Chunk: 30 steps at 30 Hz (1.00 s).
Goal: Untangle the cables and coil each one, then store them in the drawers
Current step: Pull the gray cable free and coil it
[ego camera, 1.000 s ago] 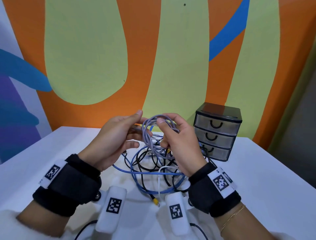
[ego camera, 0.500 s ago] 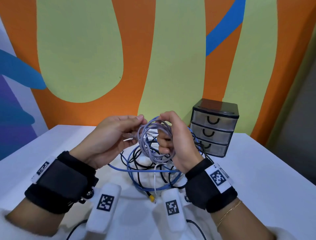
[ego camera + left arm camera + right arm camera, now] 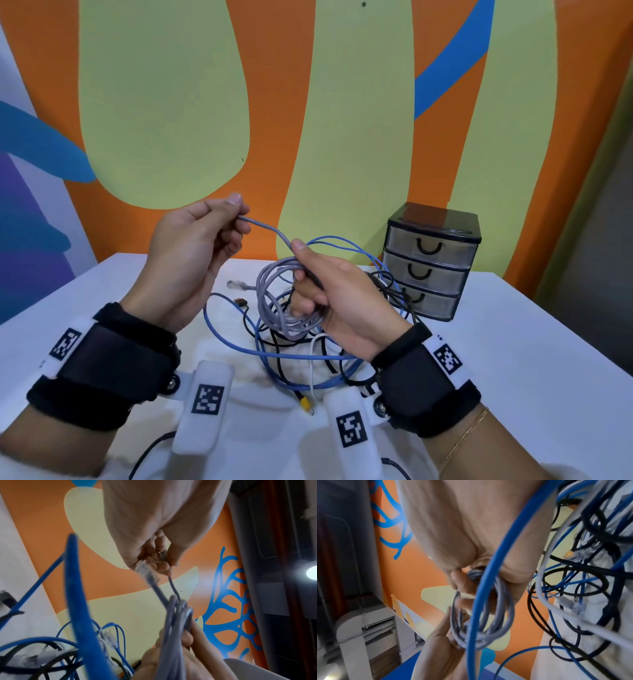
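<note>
A grey cable (image 3: 279, 301) is wound into a small coil that my right hand (image 3: 329, 291) grips above the table; the coil (image 3: 481, 628) shows in the right wrist view too. My left hand (image 3: 205, 240) pinches the grey cable's free end (image 3: 260, 224), drawn out up and to the left; the left wrist view has its clear plug (image 3: 145, 572) at my fingers. Below lies a tangle of blue cable (image 3: 284, 356), black cable (image 3: 274, 335) and a white cable (image 3: 313, 356). A loop of blue cable (image 3: 488, 588) hangs over my right wrist.
A small three-drawer unit (image 3: 431, 263) with dark frame and clear, closed drawers stands at the back right of the white table (image 3: 513, 359). A yellow plug (image 3: 305, 406) lies near the front. The painted wall (image 3: 342, 120) rises close behind the table.
My left hand has pulled away from the coil, up and to the left, drawing out a length of grey cable. The right hand has dropped a little with the coil.
</note>
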### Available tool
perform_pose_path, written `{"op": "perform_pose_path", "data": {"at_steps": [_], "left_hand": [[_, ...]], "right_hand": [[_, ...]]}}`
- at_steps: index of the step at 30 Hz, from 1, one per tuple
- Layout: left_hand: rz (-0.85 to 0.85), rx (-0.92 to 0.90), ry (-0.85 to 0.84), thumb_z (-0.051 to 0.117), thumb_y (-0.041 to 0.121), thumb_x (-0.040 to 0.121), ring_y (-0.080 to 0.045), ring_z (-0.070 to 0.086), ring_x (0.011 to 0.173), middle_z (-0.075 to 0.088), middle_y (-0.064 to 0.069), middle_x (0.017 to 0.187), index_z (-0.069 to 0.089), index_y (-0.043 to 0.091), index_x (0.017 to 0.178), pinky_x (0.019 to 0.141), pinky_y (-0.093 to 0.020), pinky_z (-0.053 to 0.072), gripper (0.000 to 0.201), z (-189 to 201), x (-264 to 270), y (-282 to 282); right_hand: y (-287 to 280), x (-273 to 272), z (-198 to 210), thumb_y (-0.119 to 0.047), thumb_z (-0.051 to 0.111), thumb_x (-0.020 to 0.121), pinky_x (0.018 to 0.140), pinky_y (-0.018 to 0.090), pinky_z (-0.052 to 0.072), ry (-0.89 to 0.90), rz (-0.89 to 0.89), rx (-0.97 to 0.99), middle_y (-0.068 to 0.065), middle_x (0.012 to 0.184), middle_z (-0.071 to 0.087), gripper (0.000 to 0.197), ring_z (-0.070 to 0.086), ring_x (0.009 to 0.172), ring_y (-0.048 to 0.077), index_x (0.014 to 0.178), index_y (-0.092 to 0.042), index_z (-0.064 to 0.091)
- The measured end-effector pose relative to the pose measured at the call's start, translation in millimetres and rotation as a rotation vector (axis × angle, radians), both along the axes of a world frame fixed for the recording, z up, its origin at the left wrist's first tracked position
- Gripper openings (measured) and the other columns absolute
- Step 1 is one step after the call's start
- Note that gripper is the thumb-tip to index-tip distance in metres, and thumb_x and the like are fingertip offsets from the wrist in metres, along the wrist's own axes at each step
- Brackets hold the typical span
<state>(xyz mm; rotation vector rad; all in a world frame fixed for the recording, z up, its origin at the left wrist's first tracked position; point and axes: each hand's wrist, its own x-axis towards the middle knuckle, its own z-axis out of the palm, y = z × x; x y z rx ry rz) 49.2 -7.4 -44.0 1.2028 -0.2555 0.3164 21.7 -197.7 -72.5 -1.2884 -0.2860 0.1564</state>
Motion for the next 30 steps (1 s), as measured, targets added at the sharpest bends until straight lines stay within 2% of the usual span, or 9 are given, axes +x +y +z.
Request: {"op": "perform_pose_path", "data": {"at_steps": [3, 7, 11, 14, 17, 20, 23, 26, 30], "left_hand": [[-0.009, 0.028, 0.003, 0.075, 0.023, 0.098, -0.010, 0.053, 0.064, 0.066, -0.003, 0.077, 0.073, 0.009, 0.093, 0.065, -0.015, 0.051, 0.015, 1, -3, 0], [0.009, 0.100, 0.023, 0.079, 0.021, 0.094, -0.011, 0.049, 0.060, 0.065, -0.003, 0.073, 0.070, 0.012, 0.085, 0.063, -0.018, 0.047, 0.016, -1, -5, -4], [-0.063, 0.308, 0.087, 0.079, 0.034, 0.093, -0.015, 0.057, 0.070, 0.071, -0.004, 0.082, 0.072, 0.018, 0.089, 0.074, -0.030, 0.047, 0.017, -6, -9, -9], [-0.131, 0.467, 0.041, 0.077, 0.051, 0.084, -0.014, 0.060, 0.081, 0.075, -0.007, 0.091, 0.080, 0.020, 0.102, 0.080, -0.033, 0.048, 0.035, -6, -16, -12], [-0.084, 0.660, -0.087, 0.077, 0.047, 0.090, -0.017, 0.057, 0.083, 0.075, -0.020, 0.097, 0.085, 0.024, 0.099, 0.081, -0.038, 0.043, 0.026, -5, -19, -11], [0.020, 0.769, -0.157, 0.079, 0.041, 0.093, -0.026, 0.056, 0.076, 0.074, -0.020, 0.090, 0.085, 0.027, 0.089, 0.074, -0.037, 0.041, 0.016, -4, -22, -11], [-0.004, 0.782, -0.096, 0.081, 0.036, 0.091, -0.019, 0.048, 0.072, 0.071, -0.017, 0.082, 0.086, 0.027, 0.083, 0.071, -0.035, 0.037, 0.014, 0, -26, -13], [-0.183, 0.755, -0.007, 0.081, 0.034, 0.086, -0.015, 0.044, 0.078, 0.074, 0.002, 0.082, 0.088, 0.026, 0.088, 0.079, -0.039, 0.036, 0.011, 3, -31, -15], [-0.266, 0.659, -0.079, 0.085, 0.030, 0.087, -0.016, 0.065, 0.085, 0.078, -0.010, 0.093, 0.086, 0.018, 0.090, 0.086, -0.035, 0.045, 0.013, 1, -38, -23]], "right_hand": [[-1, 2, 1, -0.040, 0.069, 0.100, 0.056, 0.027, 0.030, 0.043, -0.072, 0.074, -0.004, 0.054, 0.026, 0.037, 0.026, 0.051, 0.014, 0.076, -0.015, 0.056], [-5, 2, 5, -0.036, 0.079, 0.092, 0.047, 0.021, 0.031, 0.113, -0.122, 0.222, -0.005, 0.064, 0.026, 0.039, 0.030, 0.049, 0.010, 0.065, -0.025, 0.054], [-9, 0, 5, -0.038, 0.076, 0.093, 0.036, 0.020, 0.012, 0.076, -0.214, 0.203, -0.003, 0.069, 0.011, 0.043, 0.014, 0.046, 0.008, 0.072, -0.028, 0.040], [-11, -2, 5, -0.037, 0.074, 0.095, 0.036, 0.022, 0.012, 0.030, -0.276, 0.111, -0.005, 0.064, 0.012, 0.042, 0.011, 0.045, 0.010, 0.072, -0.028, 0.040], [-9, -2, 5, -0.046, 0.077, 0.091, 0.043, 0.026, 0.015, -0.048, -0.379, -0.101, -0.003, 0.063, 0.014, 0.047, 0.014, 0.049, 0.017, 0.072, -0.016, 0.045], [-8, 0, 2, -0.059, 0.078, 0.086, 0.054, 0.031, 0.016, -0.180, -0.561, -0.355, -0.003, 0.059, 0.014, 0.074, 0.016, 0.056, 0.022, 0.055, -0.021, 0.022], [-9, -3, 4, -0.062, 0.077, 0.085, 0.060, 0.034, 0.019, -0.235, -0.636, -0.398, -0.004, 0.054, 0.014, 0.079, 0.016, 0.056, 0.022, 0.052, -0.023, 0.017], [-12, -3, 5, -0.061, 0.072, 0.090, 0.059, 0.034, 0.018, -0.234, -0.652, -0.342, -0.004, 0.055, 0.014, 0.074, 0.016, 0.055, 0.021, 0.055, -0.024, 0.019], [-5, 1, 3, -0.064, 0.059, 0.097, 0.053, 0.033, 0.016, -0.059, -0.536, -0.167, 0.006, 0.067, 0.016, 0.067, 0.019, 0.054, 0.023, 0.066, -0.014, 0.027]]}}
